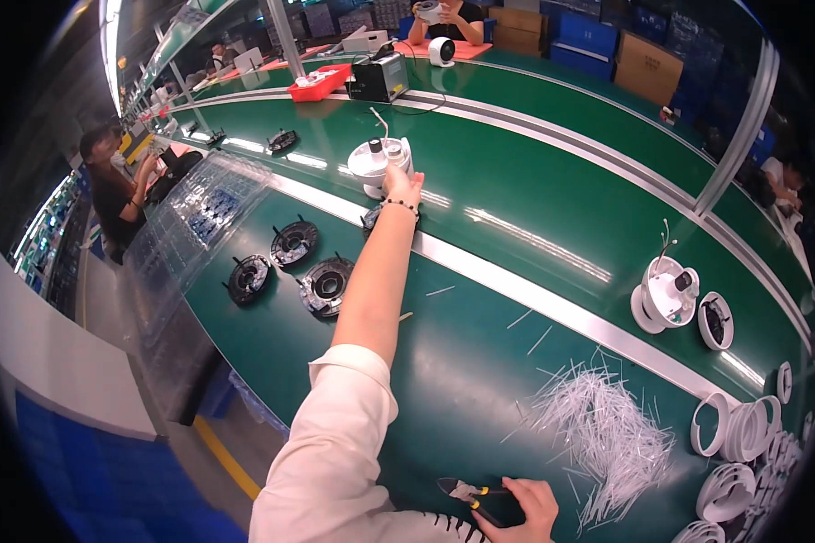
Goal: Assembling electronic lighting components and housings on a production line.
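My left hand (403,187), with a beaded bracelet at the wrist, reaches far forward and closes on a white round camera housing (369,160). A thin cable sticks up from that housing, and a black cylinder stands on it. Close to my body, my right hand (532,511) grips a pair of diagonal cutters (469,491) with black and yellow handles, jaws pointing left. Black ring-shaped parts with small boards, such as this black ring part (327,286), lie left of my left forearm. One more is partly hidden behind my wrist.
A pile of thin white strips (607,434) lies right of the cutters. White rings (747,430) are stacked at the right edge. Another white camera housing (666,294) stands on the green belt (534,208). Beyond it are a red tray (320,83) and black box (380,77). Co-workers sit around.
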Motion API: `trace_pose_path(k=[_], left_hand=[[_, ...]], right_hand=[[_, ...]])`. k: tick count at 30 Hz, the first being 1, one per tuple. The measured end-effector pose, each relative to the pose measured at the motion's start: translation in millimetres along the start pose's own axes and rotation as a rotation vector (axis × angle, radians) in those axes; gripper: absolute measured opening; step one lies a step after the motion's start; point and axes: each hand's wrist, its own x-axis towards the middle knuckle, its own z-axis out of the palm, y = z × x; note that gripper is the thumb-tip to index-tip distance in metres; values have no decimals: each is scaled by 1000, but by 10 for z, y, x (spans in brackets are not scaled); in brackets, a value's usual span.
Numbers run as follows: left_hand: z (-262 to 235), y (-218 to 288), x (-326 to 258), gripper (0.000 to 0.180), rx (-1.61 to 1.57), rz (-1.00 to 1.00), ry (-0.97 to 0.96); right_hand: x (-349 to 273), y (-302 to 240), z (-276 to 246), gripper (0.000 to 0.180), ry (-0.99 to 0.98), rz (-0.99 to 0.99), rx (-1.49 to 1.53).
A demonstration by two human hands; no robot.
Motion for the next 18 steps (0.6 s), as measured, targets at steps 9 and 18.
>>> trace_pose_path(k=[9, 18], left_hand=[[77, -34, -631, 61, 223, 195, -199], [-180, -343, -2569, 62, 577, 105, -1021]], right_hand=[[50, 142, -498, 58, 111, -64, 18], [1036, 87, -1186, 49, 437, -158, -372]])
